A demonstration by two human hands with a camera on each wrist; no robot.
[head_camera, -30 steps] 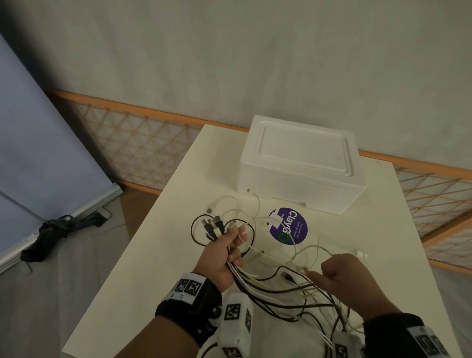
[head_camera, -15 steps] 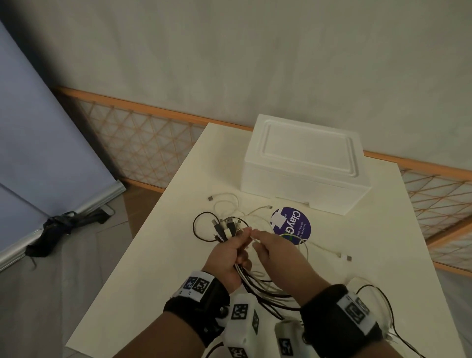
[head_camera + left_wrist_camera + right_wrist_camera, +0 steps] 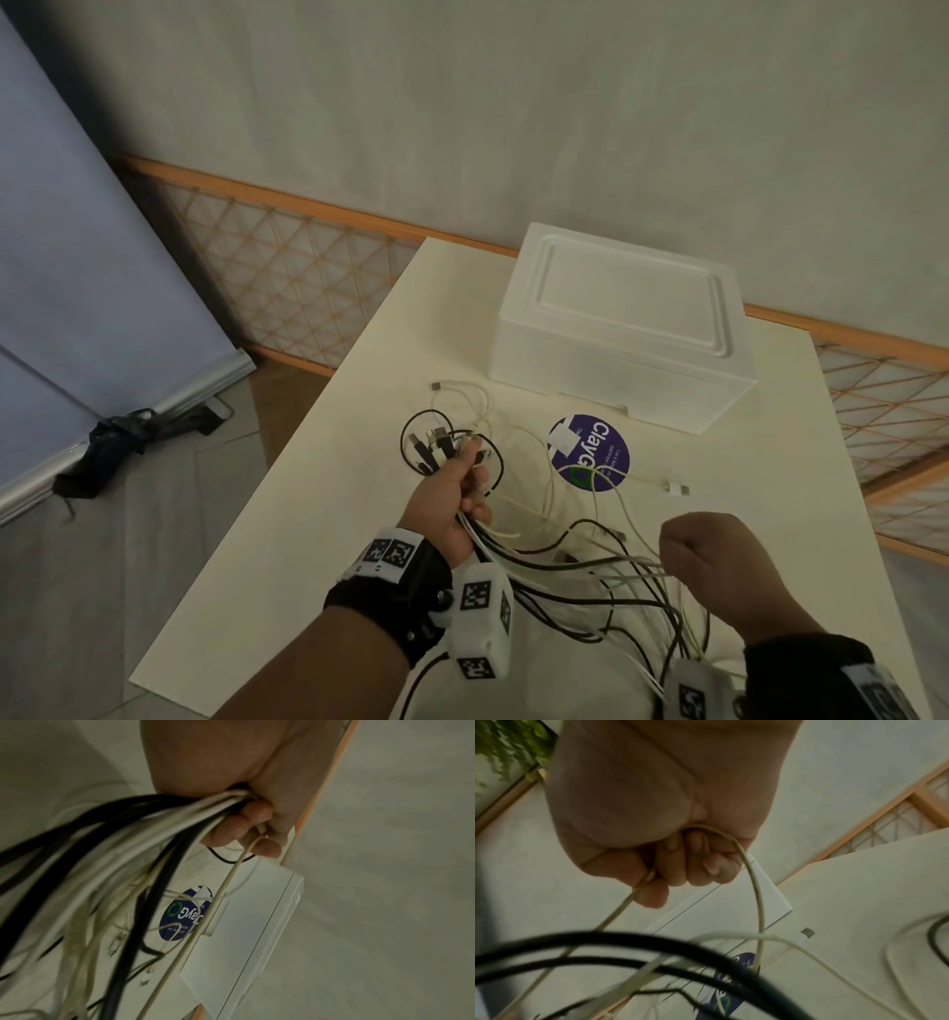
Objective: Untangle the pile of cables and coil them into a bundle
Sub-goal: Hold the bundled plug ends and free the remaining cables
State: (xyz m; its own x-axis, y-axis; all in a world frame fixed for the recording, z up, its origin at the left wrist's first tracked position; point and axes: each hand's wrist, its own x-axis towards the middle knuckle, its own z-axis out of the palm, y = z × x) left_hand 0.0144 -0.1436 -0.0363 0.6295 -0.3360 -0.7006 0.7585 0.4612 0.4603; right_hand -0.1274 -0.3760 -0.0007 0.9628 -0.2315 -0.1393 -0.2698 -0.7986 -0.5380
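Note:
My left hand point(image 3: 459, 493) grips a bunch of black and white cables point(image 3: 560, 570) above the white table point(image 3: 308, 503), their plug ends point(image 3: 434, 444) sticking out past the fingers. The left wrist view shows the same cables point(image 3: 159, 821) running out under the curled fingers point(image 3: 244, 825). To the right and nearer me, my right hand point(image 3: 719, 560) is a fist around one thin white cable point(image 3: 752, 882) that loops through it. More strands trail between the hands and lie slack on the table, one white plug point(image 3: 677, 488) lying loose near the sticker.
A white foam box point(image 3: 621, 329) stands at the table's far side. A round purple sticker point(image 3: 589, 452) lies in front of it. A wooden lattice rail point(image 3: 287, 257) and a grey wall stand behind the table, a blue panel point(image 3: 77, 257) stands at the left, and a dark bundle point(image 3: 118, 447) lies on the floor.
My right hand has pulled away from the left hand, back and to the right, drawing a white cable with it. The left hand keeps its grip on the bunch.

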